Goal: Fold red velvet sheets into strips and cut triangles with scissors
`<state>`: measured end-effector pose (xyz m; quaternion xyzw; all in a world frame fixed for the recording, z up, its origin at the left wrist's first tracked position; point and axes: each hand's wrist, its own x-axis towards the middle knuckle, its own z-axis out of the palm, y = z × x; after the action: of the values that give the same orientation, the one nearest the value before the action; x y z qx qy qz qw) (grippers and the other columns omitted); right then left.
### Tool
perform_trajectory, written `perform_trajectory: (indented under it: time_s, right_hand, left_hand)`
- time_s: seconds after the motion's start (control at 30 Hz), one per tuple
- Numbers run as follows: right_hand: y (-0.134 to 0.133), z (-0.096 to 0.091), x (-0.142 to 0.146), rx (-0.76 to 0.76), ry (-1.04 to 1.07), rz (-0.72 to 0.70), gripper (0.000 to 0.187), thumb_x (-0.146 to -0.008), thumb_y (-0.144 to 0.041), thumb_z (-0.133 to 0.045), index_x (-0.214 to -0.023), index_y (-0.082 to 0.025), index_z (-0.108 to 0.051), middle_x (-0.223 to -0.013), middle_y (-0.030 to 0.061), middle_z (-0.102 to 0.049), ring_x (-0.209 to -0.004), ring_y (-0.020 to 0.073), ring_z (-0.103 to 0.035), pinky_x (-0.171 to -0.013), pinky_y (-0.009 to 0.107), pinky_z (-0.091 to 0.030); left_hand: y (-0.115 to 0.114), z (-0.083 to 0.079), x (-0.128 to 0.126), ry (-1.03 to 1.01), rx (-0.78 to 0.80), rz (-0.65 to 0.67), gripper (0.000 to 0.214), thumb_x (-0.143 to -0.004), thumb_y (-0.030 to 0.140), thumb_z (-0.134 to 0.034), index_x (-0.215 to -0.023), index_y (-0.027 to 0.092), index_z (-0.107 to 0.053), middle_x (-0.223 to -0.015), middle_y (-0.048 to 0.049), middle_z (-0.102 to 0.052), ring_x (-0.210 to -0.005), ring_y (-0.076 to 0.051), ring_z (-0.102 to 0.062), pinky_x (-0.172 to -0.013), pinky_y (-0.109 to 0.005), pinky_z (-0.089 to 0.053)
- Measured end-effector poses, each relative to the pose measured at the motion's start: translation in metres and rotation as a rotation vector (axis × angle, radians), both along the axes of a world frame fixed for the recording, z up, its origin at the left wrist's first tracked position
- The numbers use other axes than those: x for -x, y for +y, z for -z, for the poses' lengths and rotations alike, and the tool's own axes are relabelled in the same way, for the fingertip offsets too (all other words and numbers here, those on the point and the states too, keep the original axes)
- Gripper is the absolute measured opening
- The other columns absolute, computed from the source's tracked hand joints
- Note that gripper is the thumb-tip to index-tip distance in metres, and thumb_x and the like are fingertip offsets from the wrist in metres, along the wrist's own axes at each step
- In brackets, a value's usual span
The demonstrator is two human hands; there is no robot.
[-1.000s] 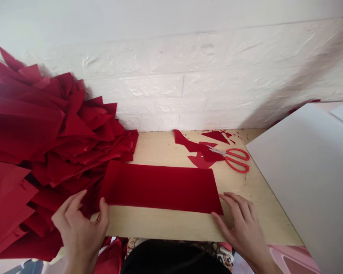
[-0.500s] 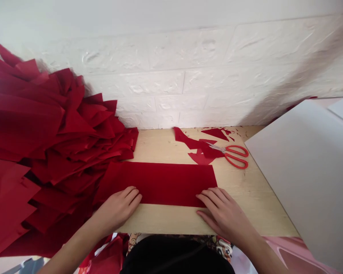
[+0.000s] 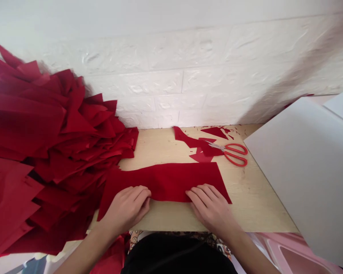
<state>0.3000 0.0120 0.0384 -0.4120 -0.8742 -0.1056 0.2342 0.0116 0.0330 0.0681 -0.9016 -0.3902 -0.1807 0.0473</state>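
Note:
A long piece of dark red cloth lies across the wooden table in front of me, its upper edge slightly wavy. My left hand grips its near edge left of the middle, fingers curled over the top and thumb underneath. To the right, my right hand pinches the same edge, its thumb mostly hidden. Beyond the cloth, scissors with orange-red handles rest with their blades on red offcuts.
A tall heap of red cloth pieces fills the left side. On the right stands a large white board or box. The white brick-patterned wall borders the table at the back. Something pink sits below the right edge.
Both hands have moved inward along the near edge, closer together. The cloth has shifted to the right, and its left part now shows a ragged end and a bend in the upper edge.

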Motion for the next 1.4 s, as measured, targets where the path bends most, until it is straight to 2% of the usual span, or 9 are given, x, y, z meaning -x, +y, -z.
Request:
perform_trajectory:
  time_s: [0.2, 0.3, 0.47, 0.6, 0.77, 0.9, 1.07, 1.2, 1.4]
  right_hand:
    - [-0.007, 0.007, -0.039, -0.039, -0.09, -0.008, 0.03, -0.09, 0.005, -0.05, -0.106, -0.012, -0.068, -0.089, 0.0065, -0.073, -0.082, 0.0186, -0.063, -0.081, 0.033, -0.045]
    - [-0.01, 0.007, -0.047, -0.005, -0.116, -0.036, 0.032, -0.09, 0.006, -0.047, -0.106, -0.013, -0.069, -0.089, 0.0053, -0.073, -0.083, 0.0185, -0.064, -0.082, 0.033, -0.045]
    - [-0.011, 0.01, -0.046, 0.026, -0.065, -0.033, 0.028, -0.091, 0.002, -0.05, -0.104, -0.013, -0.07, -0.092, 0.0054, -0.074, -0.085, 0.0182, -0.064, -0.084, 0.033, -0.046]
    - [-0.011, 0.013, -0.044, 0.046, -0.027, -0.024, 0.026, -0.094, 0.0, -0.05, -0.103, -0.014, -0.07, -0.093, 0.0051, -0.074, -0.085, 0.0176, -0.063, -0.084, 0.032, -0.046]
    - [-0.01, 0.01, -0.057, 0.074, -0.044, 0.012, 0.023, -0.101, -0.015, -0.048, -0.099, -0.016, -0.071, -0.093, 0.0059, -0.075, -0.086, 0.0192, -0.065, -0.086, 0.034, -0.046]
    - [-0.01, 0.003, -0.093, 0.103, -0.056, 0.074, 0.025, -0.103, -0.02, -0.046, -0.103, -0.018, -0.07, -0.096, 0.007, -0.074, -0.089, 0.0205, -0.066, -0.086, 0.035, -0.047]
    - [-0.003, 0.002, -0.125, 0.28, 0.116, 0.109, 0.02, -0.102, -0.028, -0.051, -0.097, -0.021, -0.069, -0.094, 0.0046, -0.074, -0.088, 0.0183, -0.067, -0.083, 0.032, -0.051]
    - [0.011, 0.003, -0.127, 0.478, 0.257, 0.205, 0.03, -0.102, -0.04, -0.05, -0.09, -0.023, -0.072, -0.084, 0.0044, -0.074, -0.078, 0.0189, -0.068, -0.07, 0.031, -0.054]
    - [0.023, -0.003, -0.129, 0.822, 0.426, 0.369, 0.044, -0.093, -0.064, -0.052, -0.091, -0.024, -0.07, -0.086, 0.0049, -0.075, -0.065, 0.0184, -0.068, -0.053, 0.029, -0.053]
  left_hand:
    - [-0.008, 0.025, -0.008, 0.16, 0.007, -0.009, 0.026, -0.101, 0.033, -0.046, -0.104, 0.014, -0.063, -0.103, -0.0093, -0.072, -0.095, -0.025, -0.066, -0.083, -0.037, -0.048]
    - [-0.007, 0.031, 0.0, 0.218, -0.002, -0.018, 0.026, -0.101, 0.031, -0.046, -0.11, 0.013, -0.063, -0.107, -0.0106, -0.072, -0.098, -0.026, -0.064, -0.083, -0.039, -0.047]
    - [0.0, 0.031, 0.016, 0.302, -0.044, 0.054, 0.023, -0.097, 0.016, -0.047, -0.109, 0.016, -0.065, -0.102, -0.0072, -0.071, -0.09, -0.022, -0.062, -0.079, -0.035, -0.047]
    - [0.0, 0.03, 0.031, 0.389, -0.018, 0.099, 0.034, -0.091, 0.002, -0.046, -0.112, 0.018, -0.067, -0.104, -0.0057, -0.072, -0.089, -0.02, -0.062, -0.077, -0.033, -0.047]
    - [-0.003, 0.027, 0.048, 0.283, 0.028, 0.068, 0.033, -0.095, 0.005, -0.044, -0.113, 0.018, -0.069, -0.105, -0.0046, -0.074, -0.091, -0.02, -0.062, -0.088, -0.035, -0.048]
    - [0.0, 0.019, 0.055, 0.114, 0.23, 0.072, 0.029, -0.101, 0.013, -0.041, -0.107, 0.02, -0.069, -0.101, -0.0025, -0.074, -0.09, -0.017, -0.064, -0.089, -0.031, -0.049]
    - [0.008, 0.012, 0.057, -0.05, 0.461, -0.026, 0.033, -0.105, 0.029, -0.038, -0.094, 0.019, -0.068, -0.093, -0.0037, -0.072, -0.084, -0.015, -0.067, -0.079, -0.025, -0.052]
    - [0.018, 0.005, 0.062, -0.137, 0.578, -0.123, 0.037, -0.104, 0.037, -0.039, -0.089, 0.02, -0.068, -0.087, -0.0032, -0.072, -0.078, -0.014, -0.068, -0.073, -0.022, -0.053]
    - [0.027, -0.003, 0.075, -0.181, 0.722, -0.27, 0.036, -0.096, 0.046, -0.046, -0.087, 0.022, -0.072, -0.077, 0.0003, -0.076, -0.063, -0.014, -0.07, -0.063, -0.02, -0.053]
